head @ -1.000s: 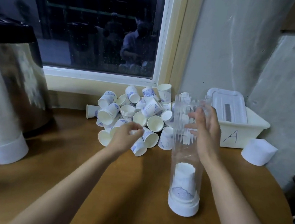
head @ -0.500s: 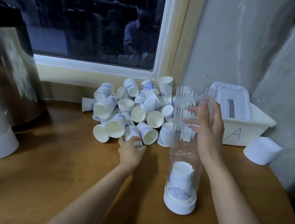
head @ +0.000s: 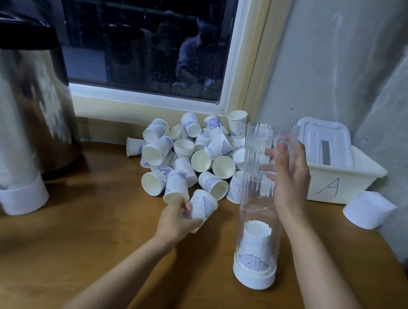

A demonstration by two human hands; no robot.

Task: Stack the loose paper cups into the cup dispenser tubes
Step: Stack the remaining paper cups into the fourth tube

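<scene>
Wooden table (head: 78, 254) nearest: an upright clear dispenser tube (head: 260, 209), long axis vertical, holds a short cup stack (head: 256, 243) on its white base. Left hand (head: 175, 222) grips a paper cup (head: 202, 206) tilted toward the loose cup pile (head: 185, 151). Right hand (head: 291, 177) wraps curled fingers round the tube's upper half. Behind, a white bin (head: 337, 183) marked A.

A pile of cups (head: 186, 157) lies at the table's (head: 78, 254) back edge. A tube (head: 260, 209) stands right of it, a bin (head: 337, 183) behind and right of that, an urn (head: 34, 104) at the left edge.
</scene>
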